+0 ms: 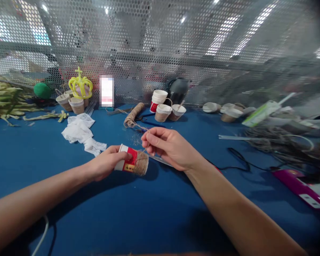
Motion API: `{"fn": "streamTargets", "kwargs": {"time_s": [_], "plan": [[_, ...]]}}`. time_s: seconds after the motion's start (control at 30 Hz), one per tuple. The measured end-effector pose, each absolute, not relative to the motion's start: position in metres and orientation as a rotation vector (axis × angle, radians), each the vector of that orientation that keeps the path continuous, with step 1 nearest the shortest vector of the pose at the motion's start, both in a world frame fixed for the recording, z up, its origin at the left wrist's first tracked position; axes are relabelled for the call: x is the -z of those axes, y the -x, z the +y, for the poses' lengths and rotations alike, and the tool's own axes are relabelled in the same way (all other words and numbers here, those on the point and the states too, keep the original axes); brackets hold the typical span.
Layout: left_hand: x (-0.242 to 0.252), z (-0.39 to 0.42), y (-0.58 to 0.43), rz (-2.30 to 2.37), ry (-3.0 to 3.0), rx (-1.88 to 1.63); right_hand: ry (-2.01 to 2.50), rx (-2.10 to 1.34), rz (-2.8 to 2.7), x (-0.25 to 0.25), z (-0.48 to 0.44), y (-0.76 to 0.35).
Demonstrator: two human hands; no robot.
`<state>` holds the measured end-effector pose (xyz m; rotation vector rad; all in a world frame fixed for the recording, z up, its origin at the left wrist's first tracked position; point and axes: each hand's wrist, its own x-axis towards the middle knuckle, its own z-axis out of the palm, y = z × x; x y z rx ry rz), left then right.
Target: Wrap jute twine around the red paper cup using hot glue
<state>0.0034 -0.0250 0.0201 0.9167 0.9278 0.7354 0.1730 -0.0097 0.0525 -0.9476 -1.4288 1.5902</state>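
Observation:
My left hand (104, 164) grips a red and white paper cup (128, 160) lying on its side above the blue table (160, 213). The cup's lower part is wrapped in brown jute twine (142, 163). My right hand (167, 146) pinches the twine strand just above the cup. That strand runs back to a twine spool (133, 114) lying farther along the table.
White lace cloth (81, 133) lies at the left. Wrapped cups (73, 103) and a yellow crown (80, 85) stand at the back left, more cups (165, 106) at the back middle. A purple tool (298, 185), cables and clutter fill the right. Perforated metal screen behind.

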Motion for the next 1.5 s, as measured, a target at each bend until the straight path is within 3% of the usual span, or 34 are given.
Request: {"fn": "streamTargets", "kwargs": {"time_s": [0.2,0.67,1.5], "plan": [[-0.017,-0.023,-0.003,0.929,-0.921,-0.724,0.938,-1.632,-1.513,-0.054,-0.010,-0.176],[-0.013,-0.026,-0.001,0.911,-1.068,-0.674,1.124,-1.243,-1.698,-0.048,-0.003,-0.175],[-0.014,-0.032,0.004,0.859,-1.287,-0.728,1.174,-1.296,-1.703,-0.042,-0.003,-0.170]]}}
